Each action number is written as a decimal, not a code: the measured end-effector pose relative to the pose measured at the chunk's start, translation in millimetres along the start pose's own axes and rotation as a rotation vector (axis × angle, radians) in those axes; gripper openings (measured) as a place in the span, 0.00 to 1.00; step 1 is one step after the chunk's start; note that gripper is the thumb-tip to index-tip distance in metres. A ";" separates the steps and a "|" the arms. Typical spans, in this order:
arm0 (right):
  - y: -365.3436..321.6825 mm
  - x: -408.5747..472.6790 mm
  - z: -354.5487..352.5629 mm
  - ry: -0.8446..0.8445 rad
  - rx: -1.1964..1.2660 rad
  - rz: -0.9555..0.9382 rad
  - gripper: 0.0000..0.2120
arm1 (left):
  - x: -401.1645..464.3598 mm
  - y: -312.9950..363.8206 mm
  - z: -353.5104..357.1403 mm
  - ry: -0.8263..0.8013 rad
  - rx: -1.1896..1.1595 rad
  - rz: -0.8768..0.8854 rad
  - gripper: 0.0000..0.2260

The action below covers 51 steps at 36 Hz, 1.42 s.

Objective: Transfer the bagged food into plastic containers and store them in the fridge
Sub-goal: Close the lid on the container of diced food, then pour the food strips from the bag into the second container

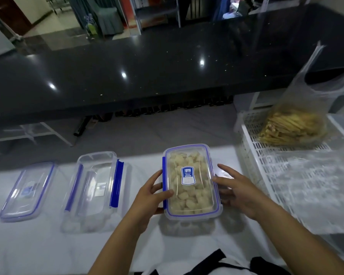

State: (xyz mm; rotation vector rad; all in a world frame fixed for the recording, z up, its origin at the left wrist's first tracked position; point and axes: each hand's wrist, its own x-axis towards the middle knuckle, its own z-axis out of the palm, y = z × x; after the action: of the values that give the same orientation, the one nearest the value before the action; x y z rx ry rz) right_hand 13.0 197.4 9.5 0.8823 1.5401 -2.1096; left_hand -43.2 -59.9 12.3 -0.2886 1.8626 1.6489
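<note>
On the white table (38, 255), bare surface lies open in front of the lidded clear plastic container (192, 181). An empty clear container (95, 187) blocks the left; a white slotted crate (266, 165) with a bag of yellow sticks (292, 128) walls the right.

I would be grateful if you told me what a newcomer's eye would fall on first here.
The lidded container of pale food pieces at centre, with the left hand gripping its left side and the right hand open at its right. Next, the bag of yellow sticks in the white crate, far right.
</note>
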 end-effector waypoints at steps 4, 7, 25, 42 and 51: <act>-4.3 0.4 4.0 0.060 -0.083 0.019 0.31 | 0.4 -3.3 -2.1 -0.017 0.005 0.002 0.27; -13.7 -1.6 4.6 0.132 -0.207 -0.026 0.26 | -0.5 -3.9 -2.2 -0.019 0.008 0.007 0.27; -12.6 3.0 16.9 0.211 -0.513 -0.271 0.28 | 2.1 -8.8 -2.3 -0.013 -0.040 0.007 0.26; -0.9 14.6 11.5 0.255 -0.534 -0.240 0.25 | 8.3 -7.6 -5.4 -0.033 -0.062 -0.024 0.28; -20.9 19.8 11.1 0.285 -0.569 -0.224 0.25 | 17.5 5.2 1.7 -0.010 -0.054 -0.003 0.29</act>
State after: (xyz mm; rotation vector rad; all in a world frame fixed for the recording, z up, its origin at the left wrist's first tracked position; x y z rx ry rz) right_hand -17.6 194.9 13.0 0.8464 2.3185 -1.5661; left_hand -59.1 -53.2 6.3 -0.3052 1.8116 1.6969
